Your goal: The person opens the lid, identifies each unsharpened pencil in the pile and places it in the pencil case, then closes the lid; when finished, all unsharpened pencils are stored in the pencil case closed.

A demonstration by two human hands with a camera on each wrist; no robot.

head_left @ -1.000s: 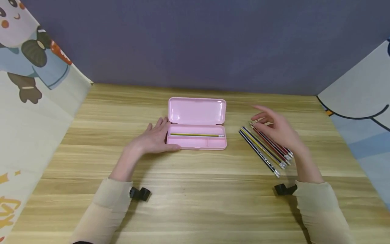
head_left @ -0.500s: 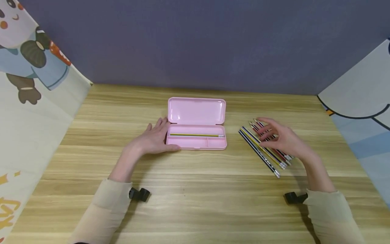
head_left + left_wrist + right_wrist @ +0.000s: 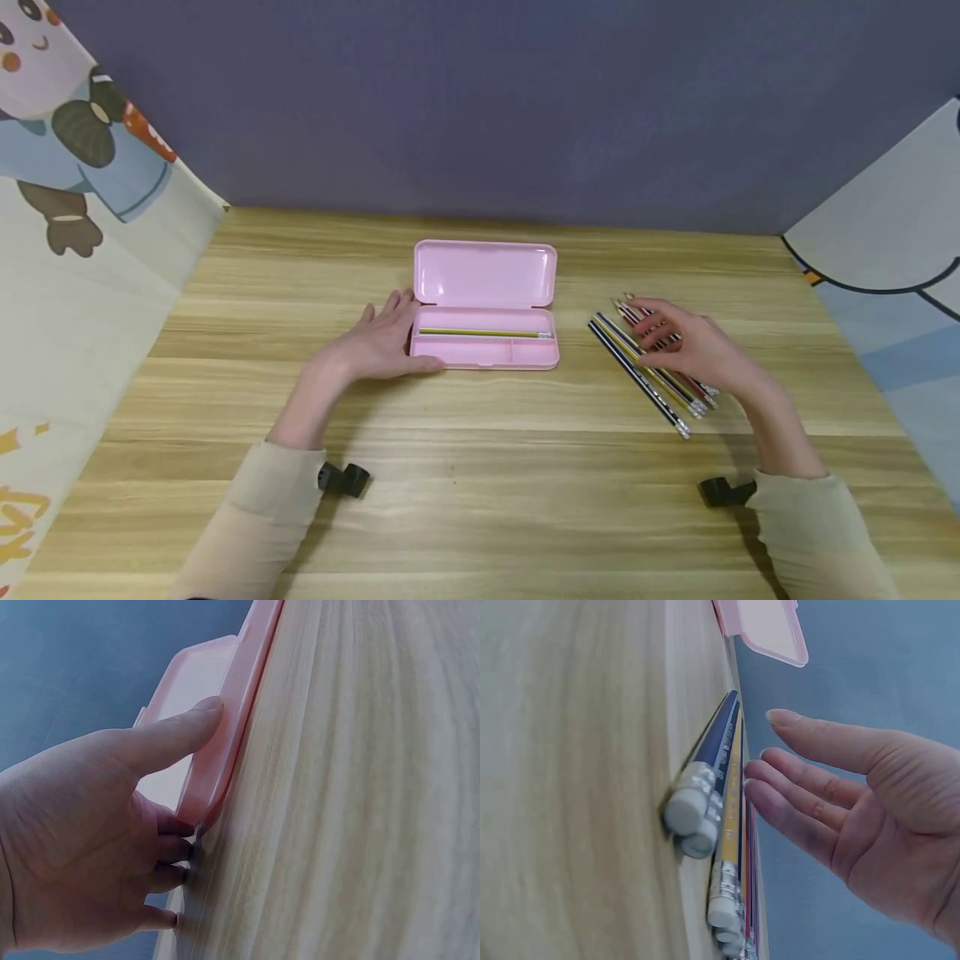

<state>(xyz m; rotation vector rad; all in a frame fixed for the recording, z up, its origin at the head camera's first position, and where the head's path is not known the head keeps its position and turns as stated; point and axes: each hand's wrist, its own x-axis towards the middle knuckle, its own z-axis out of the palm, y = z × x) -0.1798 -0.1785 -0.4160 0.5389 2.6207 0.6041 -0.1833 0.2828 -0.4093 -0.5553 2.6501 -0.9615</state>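
Note:
A pink pencil case [image 3: 536,353] lies with its lid [image 3: 483,273] tipped back; a green-yellow striped pencil [image 3: 480,333] is in its long rear compartment. At the case's left end, my left hand [image 3: 378,340] rests with extended fingers, its thumb along the front wall [image 3: 221,761]. To the right of the case, several pencils [image 3: 637,379] lie side by side, dark blue, yellow and red, their white erasers [image 3: 684,811] towards me. Over them hovers my right hand [image 3: 693,350], fingers loosely bent and thumb apart, with nothing between. It covers part of the red ones.
The wood-grain table [image 3: 480,500] extends around the case and pencils. A dark blue-grey backdrop [image 3: 495,108] rises behind its far edge. Panels with cartoon prints flank it on the left [image 3: 142,250] and right [image 3: 892,225].
My right hand has drawn back to the right and towards me from the pencils' pointed ends, then lowered slightly over their middle. The left hand and the case have stayed in place.

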